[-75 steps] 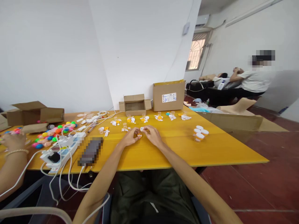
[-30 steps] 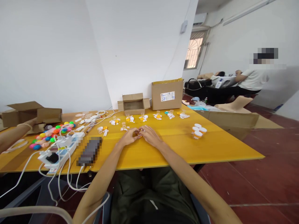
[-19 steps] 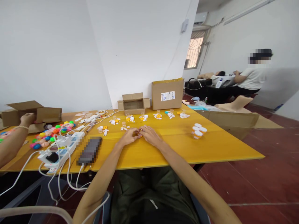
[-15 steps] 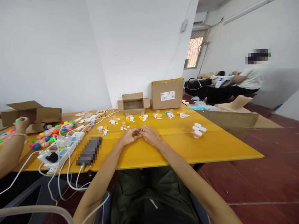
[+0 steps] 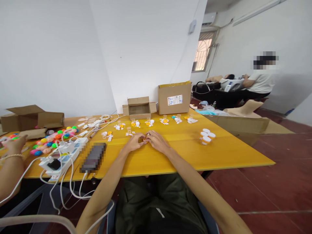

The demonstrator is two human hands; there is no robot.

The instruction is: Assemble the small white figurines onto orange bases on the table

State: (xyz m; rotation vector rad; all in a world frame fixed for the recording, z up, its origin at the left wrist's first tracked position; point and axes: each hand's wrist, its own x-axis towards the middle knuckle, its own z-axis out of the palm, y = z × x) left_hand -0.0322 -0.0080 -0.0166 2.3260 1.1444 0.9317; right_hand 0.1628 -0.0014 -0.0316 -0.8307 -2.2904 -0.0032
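Observation:
My left hand (image 5: 135,142) and my right hand (image 5: 155,141) meet above the yellow table (image 5: 170,159), fingertips together. Between them is a small piece, partly orange, mostly hidden by the fingers; its shape cannot be made out. Just beyond my left hand stands a clear cup (image 5: 129,130) with small white parts beside it. Farther back lie several groups of clear cups, white parts and orange discs, such as an orange disc (image 5: 165,121). To the right, several white-lidded containers (image 5: 206,139) stand close together.
Two cardboard boxes (image 5: 139,110) (image 5: 174,99) stand at the back. On the left are a power strip (image 5: 67,157), cables, a phone (image 5: 94,157), colourful balls (image 5: 50,144) and another person's hand (image 5: 16,145). Another person (image 5: 262,81) sits at the far right.
My hands have barely shifted, with fingertips still together. The other person's hand at the left has moved down and left from the open box. The far person has leaned slightly left.

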